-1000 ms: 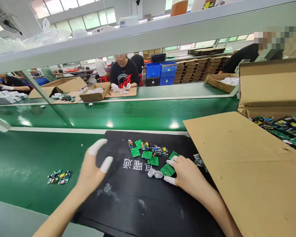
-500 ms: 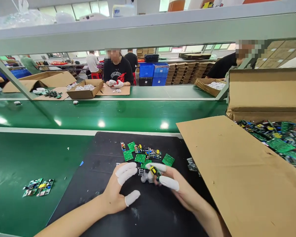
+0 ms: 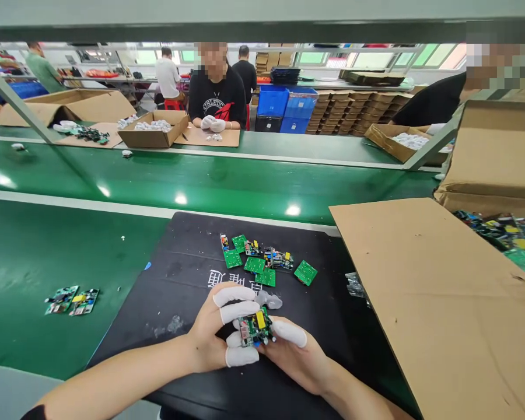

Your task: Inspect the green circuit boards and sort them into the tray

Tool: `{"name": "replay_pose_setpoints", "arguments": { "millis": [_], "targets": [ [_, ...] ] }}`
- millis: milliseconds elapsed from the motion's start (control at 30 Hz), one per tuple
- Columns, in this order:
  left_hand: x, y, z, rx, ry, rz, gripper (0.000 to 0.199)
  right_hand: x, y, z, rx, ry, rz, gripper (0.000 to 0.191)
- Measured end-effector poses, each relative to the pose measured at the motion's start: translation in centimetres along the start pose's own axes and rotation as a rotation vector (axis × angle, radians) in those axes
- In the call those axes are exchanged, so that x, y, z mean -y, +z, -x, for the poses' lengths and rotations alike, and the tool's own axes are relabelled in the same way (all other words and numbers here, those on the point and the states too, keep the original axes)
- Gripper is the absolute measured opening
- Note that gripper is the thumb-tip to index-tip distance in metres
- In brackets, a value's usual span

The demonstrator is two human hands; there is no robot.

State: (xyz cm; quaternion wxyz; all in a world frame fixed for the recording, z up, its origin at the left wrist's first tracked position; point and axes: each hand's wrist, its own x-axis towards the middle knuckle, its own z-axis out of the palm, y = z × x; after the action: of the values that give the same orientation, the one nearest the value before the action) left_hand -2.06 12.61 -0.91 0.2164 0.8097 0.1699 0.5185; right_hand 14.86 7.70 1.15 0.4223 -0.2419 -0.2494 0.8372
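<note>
Between both hands is a small green circuit board [image 3: 254, 328], component side up, with a yellow part on it. My left hand [image 3: 216, 326], with white finger cots, closes on its left edge between fingers and thumb. My right hand [image 3: 295, 350] grips it from the right and below, its thumb in a white cot by the yellow part. A greyish, putty-like lump [image 3: 269, 300] lies on the black mat [image 3: 192, 256] just beyond the fingers. Farther back rests a cluster of several circuit boards [image 3: 254, 265], some green side up, with one board [image 3: 305, 272] apart on the right.
Two boards [image 3: 72, 301] lie on the green surface at left. A cardboard flap [image 3: 402, 280] slopes along the right, beside a box of many boards [image 3: 507, 233]. Past the green conveyor [image 3: 227, 184], a co-worker [image 3: 216, 105] sits near a carton of white pieces [image 3: 153, 135].
My right hand has brought the circuit board left and nearer, and my left hand has closed from open onto it. The grey lump now lies on the mat. The camera view has tilted down.
</note>
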Motion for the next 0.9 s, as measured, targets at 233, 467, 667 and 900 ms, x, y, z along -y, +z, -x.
{"name": "replay_pose_setpoints", "arguments": {
  "millis": [233, 467, 667, 900],
  "targets": [
    [0.82, -0.42, 0.35, 0.006, -0.092, 0.114, 0.047, 0.45, -0.24, -0.23, -0.005, -0.038, 0.204, 0.021],
    [0.9, -0.56, 0.25, 0.032, -0.188, 0.169, 0.045, 0.21, -0.18, -0.15, -0.037, -0.088, 0.287, 0.026],
    [0.64, -0.49, 0.13, 0.092, -0.251, 0.237, 0.044, 0.18, -0.25, 0.07, -0.068, -0.079, 0.292, 0.026],
    [0.41, -0.27, 0.42, 0.068, -0.044, -0.092, 0.045, 0.41, -0.13, -0.19, -0.105, -0.076, 0.266, 0.032]
  ]
}}
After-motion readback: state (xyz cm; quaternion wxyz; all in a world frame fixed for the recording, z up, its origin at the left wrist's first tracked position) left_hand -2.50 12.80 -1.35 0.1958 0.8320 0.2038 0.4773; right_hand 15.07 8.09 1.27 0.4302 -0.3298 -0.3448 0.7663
